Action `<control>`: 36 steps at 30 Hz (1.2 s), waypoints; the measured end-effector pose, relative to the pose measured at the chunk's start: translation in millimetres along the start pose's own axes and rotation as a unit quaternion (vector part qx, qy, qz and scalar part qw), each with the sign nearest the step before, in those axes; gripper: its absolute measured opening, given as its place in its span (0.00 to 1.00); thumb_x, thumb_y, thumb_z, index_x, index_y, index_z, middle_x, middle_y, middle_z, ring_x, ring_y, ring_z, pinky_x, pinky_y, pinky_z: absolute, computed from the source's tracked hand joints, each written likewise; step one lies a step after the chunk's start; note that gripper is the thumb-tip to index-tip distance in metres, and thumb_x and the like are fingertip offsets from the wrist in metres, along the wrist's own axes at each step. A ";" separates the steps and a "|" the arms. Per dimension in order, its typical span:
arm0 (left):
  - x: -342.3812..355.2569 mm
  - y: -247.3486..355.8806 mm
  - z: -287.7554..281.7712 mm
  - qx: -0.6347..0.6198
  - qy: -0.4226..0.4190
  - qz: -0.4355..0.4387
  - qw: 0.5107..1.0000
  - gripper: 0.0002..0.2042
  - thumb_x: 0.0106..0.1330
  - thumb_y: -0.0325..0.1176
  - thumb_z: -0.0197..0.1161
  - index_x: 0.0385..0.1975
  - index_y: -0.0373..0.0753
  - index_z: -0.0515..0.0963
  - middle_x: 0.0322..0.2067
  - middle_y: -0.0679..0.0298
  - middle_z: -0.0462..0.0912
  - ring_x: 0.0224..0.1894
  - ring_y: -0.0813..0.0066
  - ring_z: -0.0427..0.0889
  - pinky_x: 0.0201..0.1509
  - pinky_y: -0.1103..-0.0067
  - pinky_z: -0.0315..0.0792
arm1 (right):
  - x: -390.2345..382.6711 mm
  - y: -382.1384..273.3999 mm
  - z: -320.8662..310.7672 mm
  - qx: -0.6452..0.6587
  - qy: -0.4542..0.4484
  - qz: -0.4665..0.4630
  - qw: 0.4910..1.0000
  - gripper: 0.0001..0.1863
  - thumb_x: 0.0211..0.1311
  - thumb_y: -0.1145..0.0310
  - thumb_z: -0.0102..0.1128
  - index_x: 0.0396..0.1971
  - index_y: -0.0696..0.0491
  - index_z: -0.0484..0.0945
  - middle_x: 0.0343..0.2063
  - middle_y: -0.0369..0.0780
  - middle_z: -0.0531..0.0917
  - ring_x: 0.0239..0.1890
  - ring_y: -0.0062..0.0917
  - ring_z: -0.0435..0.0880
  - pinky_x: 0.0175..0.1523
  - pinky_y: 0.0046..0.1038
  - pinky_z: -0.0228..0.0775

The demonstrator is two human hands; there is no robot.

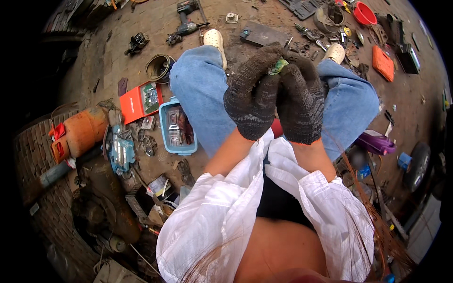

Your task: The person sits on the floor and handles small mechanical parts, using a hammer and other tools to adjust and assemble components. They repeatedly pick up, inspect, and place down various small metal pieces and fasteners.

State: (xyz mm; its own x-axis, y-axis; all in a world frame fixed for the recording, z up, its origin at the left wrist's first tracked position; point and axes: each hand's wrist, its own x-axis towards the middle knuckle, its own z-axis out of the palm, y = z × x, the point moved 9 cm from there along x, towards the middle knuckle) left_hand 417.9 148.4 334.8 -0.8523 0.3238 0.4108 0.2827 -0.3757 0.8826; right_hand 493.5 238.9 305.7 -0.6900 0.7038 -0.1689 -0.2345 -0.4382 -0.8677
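Note:
My left hand (251, 94) and my right hand (300, 99), both in dirty dark knit work gloves, are held together in front of me between my knees. Their fingers curl closed around a small green and whitish piece (278, 66), which peeks out between them. Most of it is hidden by the gloves, so its kind cannot be made out. Just beyond the fingertips, a dark flat block (264, 34) lies on the ground.
Left of my leg are a light blue bin (166, 123) with packaged parts, an open red box (130, 104), a metal pot (155, 70) and an orange gas cylinder (87, 132). A cordless power tool (184, 23) lies ahead. At right are a red bowl (364, 14), an orange case (382, 63) and scattered parts.

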 end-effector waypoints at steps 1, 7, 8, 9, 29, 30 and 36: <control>-1.7 -0.9 0.6 0.010 0.008 -0.009 1.000 0.10 0.58 0.27 0.59 0.39 0.32 0.74 0.38 0.55 0.79 0.38 0.73 0.78 0.43 0.79 0.72 | -2.0 -0.7 -0.5 -0.033 0.003 -0.012 0.999 0.10 0.56 0.70 0.57 0.35 0.60 0.74 0.28 0.38 0.77 0.32 0.17 0.74 0.37 0.20 0.68; -13.7 -7.1 4.2 0.035 0.016 -0.037 0.999 0.11 0.61 0.30 0.57 0.40 0.31 0.73 0.38 0.55 0.79 0.38 0.73 0.78 0.42 0.80 0.72 | -10.0 -14.1 2.9 -0.032 0.038 -0.146 0.988 0.10 0.55 0.70 0.58 0.34 0.60 0.74 0.31 0.39 0.79 0.33 0.19 0.75 0.40 0.22 0.67; -13.6 -7.4 4.3 0.034 0.015 -0.041 0.998 0.11 0.61 0.30 0.56 0.40 0.31 0.73 0.38 0.55 0.79 0.38 0.73 0.78 0.42 0.80 0.72 | -10.5 -12.6 2.0 -0.040 0.042 -0.147 0.987 0.10 0.56 0.69 0.58 0.34 0.59 0.74 0.31 0.39 0.79 0.33 0.19 0.75 0.40 0.22 0.67; -14.1 -8.2 3.4 0.033 0.016 -0.047 0.998 0.11 0.61 0.31 0.56 0.41 0.31 0.73 0.38 0.55 0.79 0.38 0.73 0.78 0.42 0.80 0.72 | -11.3 -11.2 1.0 -0.049 0.047 -0.147 0.987 0.10 0.56 0.69 0.58 0.34 0.59 0.74 0.31 0.39 0.79 0.33 0.19 0.75 0.40 0.22 0.67; -10.0 -14.2 -5.7 0.020 0.023 -0.070 0.997 0.08 0.59 0.28 0.58 0.36 0.31 0.76 0.34 0.61 0.81 0.33 0.74 0.78 0.39 0.80 0.71 | -9.5 -22.9 15.0 -0.411 -0.019 -0.334 0.848 0.13 0.55 0.70 0.52 0.40 0.58 0.74 0.35 0.47 0.78 0.36 0.39 0.77 0.41 0.34 0.69; -12.9 -14.7 -5.3 0.029 0.018 -0.075 0.997 0.10 0.61 0.30 0.56 0.37 0.31 0.75 0.34 0.60 0.81 0.34 0.74 0.78 0.40 0.80 0.71 | -7.8 -23.8 13.5 -0.367 -0.003 -0.298 0.881 0.13 0.55 0.69 0.53 0.39 0.58 0.74 0.34 0.47 0.78 0.36 0.38 0.78 0.40 0.34 0.70; -24.0 -17.2 0.9 0.070 -0.016 -0.083 0.994 0.12 0.64 0.33 0.52 0.41 0.30 0.73 0.34 0.58 0.80 0.36 0.74 0.77 0.42 0.81 0.71 | -4.7 -10.1 -2.5 -0.249 0.036 -0.255 0.934 0.13 0.54 0.66 0.54 0.36 0.59 0.75 0.29 0.47 0.80 0.31 0.36 0.79 0.38 0.30 0.70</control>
State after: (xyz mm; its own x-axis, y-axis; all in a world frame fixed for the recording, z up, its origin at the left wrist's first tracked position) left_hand 433.8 147.9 310.0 -0.8786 0.3994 0.2618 0.1996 -0.1910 0.9611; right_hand 500.8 241.4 314.1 -0.5233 0.7937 0.3103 -0.1597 0.2663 -0.9506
